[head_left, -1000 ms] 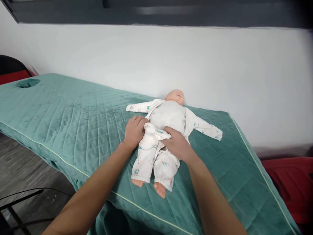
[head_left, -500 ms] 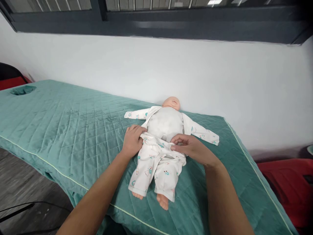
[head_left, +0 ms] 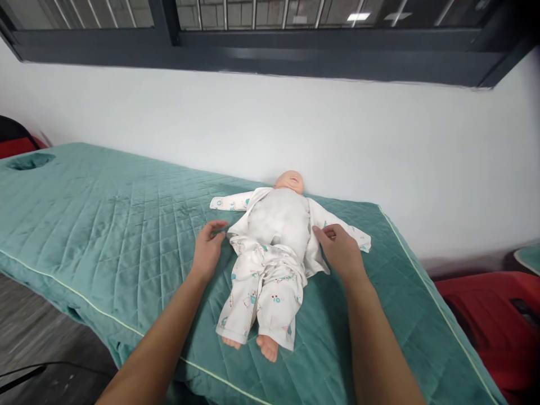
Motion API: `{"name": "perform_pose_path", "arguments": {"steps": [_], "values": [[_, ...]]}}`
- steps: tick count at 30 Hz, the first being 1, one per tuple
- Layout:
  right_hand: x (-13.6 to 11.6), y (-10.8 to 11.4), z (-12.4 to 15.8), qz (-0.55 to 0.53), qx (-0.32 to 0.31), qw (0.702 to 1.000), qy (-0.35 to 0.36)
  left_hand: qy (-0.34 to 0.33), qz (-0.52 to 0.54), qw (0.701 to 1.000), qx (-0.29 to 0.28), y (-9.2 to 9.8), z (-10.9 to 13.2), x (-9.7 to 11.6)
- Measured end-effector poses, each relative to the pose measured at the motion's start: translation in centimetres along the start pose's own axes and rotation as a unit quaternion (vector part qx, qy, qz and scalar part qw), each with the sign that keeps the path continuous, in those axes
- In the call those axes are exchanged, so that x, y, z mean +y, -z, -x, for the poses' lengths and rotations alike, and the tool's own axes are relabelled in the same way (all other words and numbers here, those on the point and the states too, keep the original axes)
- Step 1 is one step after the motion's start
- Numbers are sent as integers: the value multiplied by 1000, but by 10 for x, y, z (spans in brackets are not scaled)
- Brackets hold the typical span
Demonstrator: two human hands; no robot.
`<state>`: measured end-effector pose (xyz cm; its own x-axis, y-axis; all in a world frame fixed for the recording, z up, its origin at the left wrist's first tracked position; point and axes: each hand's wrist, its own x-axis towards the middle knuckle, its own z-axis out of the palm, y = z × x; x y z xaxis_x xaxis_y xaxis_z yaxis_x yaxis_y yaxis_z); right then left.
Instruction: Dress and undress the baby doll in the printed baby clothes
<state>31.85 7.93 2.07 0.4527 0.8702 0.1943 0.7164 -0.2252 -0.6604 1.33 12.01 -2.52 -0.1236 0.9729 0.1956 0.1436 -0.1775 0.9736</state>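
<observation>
A baby doll (head_left: 292, 181) lies on its back with its head toward the wall. Its white patterned baby shirt (head_left: 316, 253) is spread apart at the front, baring a pale cloth torso (head_left: 278, 216). Matching baby pants (head_left: 276, 298) cover the legs, and both feet stick out below the cuffs. My right hand (head_left: 341, 250) has its thumb and fingers pinched at the shirt's right-hand front panel. On the other side my left hand (head_left: 207, 247) hovers by the shirt's left-hand edge, thumb and fingers apart and nothing between them.
The doll lies on a bed with a green quilted cover (head_left: 139, 247), near its right end. A white wall (head_left: 253, 124) runs behind, below a dark window frame (head_left: 320, 56). Something red (head_left: 476, 320) stands right of the bed. A face hole (head_left: 31, 162) opens at the far left.
Both hands have let go of the pants' waistband and moved outward to the shirt's sides. The right-hand shirt panel now lies outside the pants. The view has shifted slightly.
</observation>
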Motion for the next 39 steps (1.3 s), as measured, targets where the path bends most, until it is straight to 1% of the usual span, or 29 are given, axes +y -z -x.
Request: {"name": "perform_pose_path", "arguments": {"steps": [1, 2, 3, 5, 8, 10, 11, 13, 15, 19, 22, 24, 26, 28, 31, 33, 34, 35, 36, 37, 38, 39], "values": [[1, -2, 0, 8, -18, 1000, -1, 18, -26, 999, 12, -3, -8, 1], [1, -4, 1, 6, -34, 999, 1, 34, -51, 998, 0, -6, -16, 3], [0, -7, 2, -2, -47, 999, 5, 46, -68, 996, -29, -9, -25, 6], [-3, -10, 4, -25, -57, 998, 15, 59, -81, 988, -118, -16, -43, 13], [-5, -14, 5, -42, -58, 997, 25, 74, -60, 961, -258, -21, -63, 21], [-4, -17, 4, -44, -63, 997, 26, 86, -25, 942, -323, -21, -71, 23], [-3, -18, 3, -46, -65, 997, 25, 89, -2, 936, -340, -19, -73, 22], [0, -21, 3, -52, -66, 996, 21, 93, 45, 935, -340, -14, -75, 18], [2, -24, 2, -63, -62, 996, 18, 107, 92, 938, -317, -9, -73, 14], [6, -27, 2, -71, -49, 996, 11, 166, 159, 930, -286, -1, -70, 9], [7, -25, 2, -82, -44, 996, 9, 186, 156, 933, -266, 4, -69, 10], [7, -21, 1, -96, -36, 995, 12, 182, 113, 941, -262, 9, -66, 11], [9, -16, 0, -106, -24, 994, 6, 156, 50, 953, -255, 14, -61, 12], [13, -10, 0, -104, -6, 994, -13, 103, -20, 969, -224, 18, -56, 10], [26, 2, 0, -69, 33, 996, -45, 3, -120, 986, -115, 20, -49, 0], [35, 9, 3, -22, 57, 997, -53, -70, -182, 980, -41, 20, -45, -8], [38, 12, 6, 3, 74, 996, -44, -113, -214, 970, -13, 20, -43, -12], [39, 14, 11, 23, 95, 995, -20, -161, -250, 955, 3, 19, -40, -15], [39, 15, 18, 38, 118, 992, 18, -210, -288, 934, 6, 18, -37, -17], [36, 15, 25, 48, 137, 987, 65, -256, -325, 910, -7, 17, -34, -17], [32, 14, 34, 58, 144, 981, 116, -296, -355, 886, -37, 16, -30, -17], [27, 13, 44, 71, 131, 975, 163, -327, -378, 863, -76, 14, -27, -16]]}}
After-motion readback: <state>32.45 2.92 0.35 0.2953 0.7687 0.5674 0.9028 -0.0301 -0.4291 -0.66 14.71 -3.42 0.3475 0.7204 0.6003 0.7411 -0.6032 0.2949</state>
